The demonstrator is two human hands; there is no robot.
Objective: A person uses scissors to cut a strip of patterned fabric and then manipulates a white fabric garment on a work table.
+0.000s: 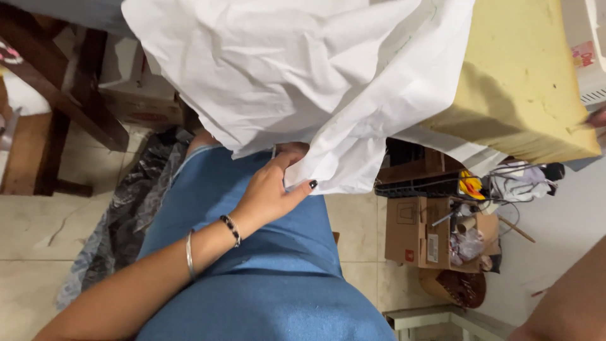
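A large crumpled white cloth (303,69) hangs down from the top of the view over my lap. My left hand (271,189) grips its lower edge, thumb with dark nail polish pressed on the fabric, bracelets on the wrist. The cloth lies partly over a thick yellow foam block (524,82) at the upper right. My right hand (597,118) shows only as fingertips at the right edge, touching the foam's corner; whether it grips is unclear. My right forearm (568,303) crosses the lower right corner. I wear a blue garment (252,278).
A dark wooden table leg (63,95) stands at the left on a tiled floor. Black plastic sheeting (120,215) lies beside my leg. An open cardboard box (429,233) full of odds and ends, a black crate and cables sit at the right.
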